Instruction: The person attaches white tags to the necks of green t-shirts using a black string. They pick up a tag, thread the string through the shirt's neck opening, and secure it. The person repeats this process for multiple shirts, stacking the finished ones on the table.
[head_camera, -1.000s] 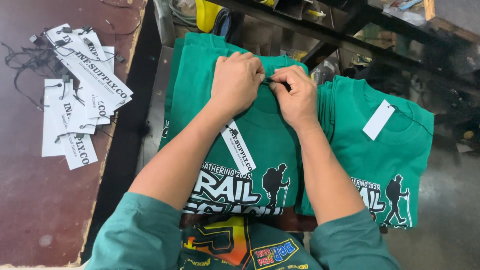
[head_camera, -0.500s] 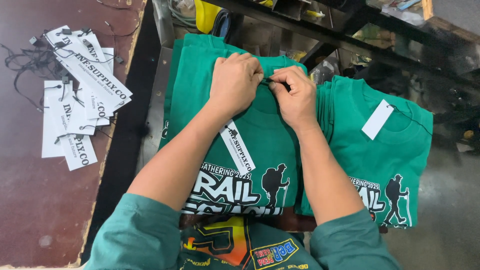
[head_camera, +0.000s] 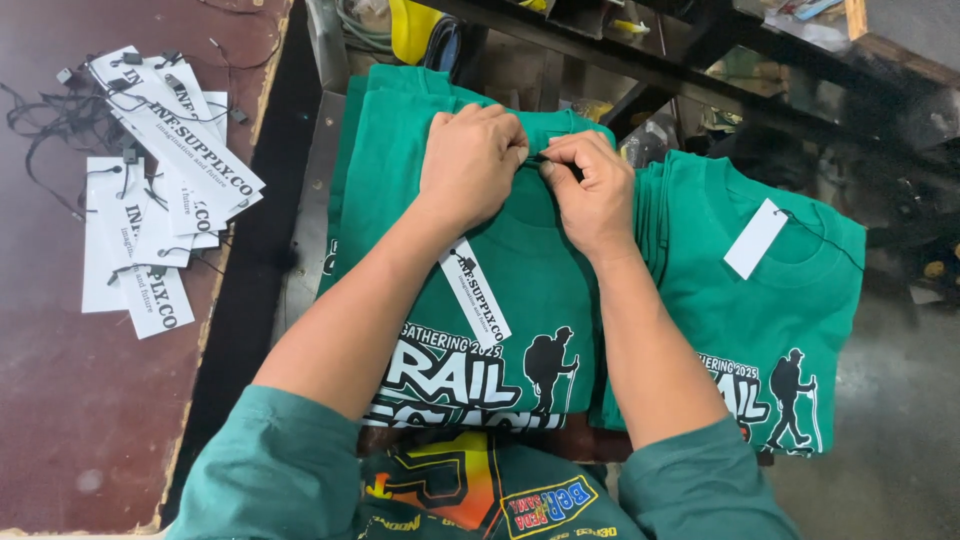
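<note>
Two hands at the collar of a green printed T-shirt (head_camera: 520, 290)
Left hand (head_camera: 470, 160) and right hand (head_camera: 595, 190) fingers pinched together on a thin black tag string (head_camera: 538, 158)

Green shirt (head_camera: 520, 290), white-black hiker print; white tags (head_camera: 150, 200), black lettering; dark maroon table (head_camera: 60, 400).

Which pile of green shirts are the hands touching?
The left pile of green T-shirts. Both the left hand and the right hand pinch at its collar. The right pile lies untouched, with a white tag on top.
</note>
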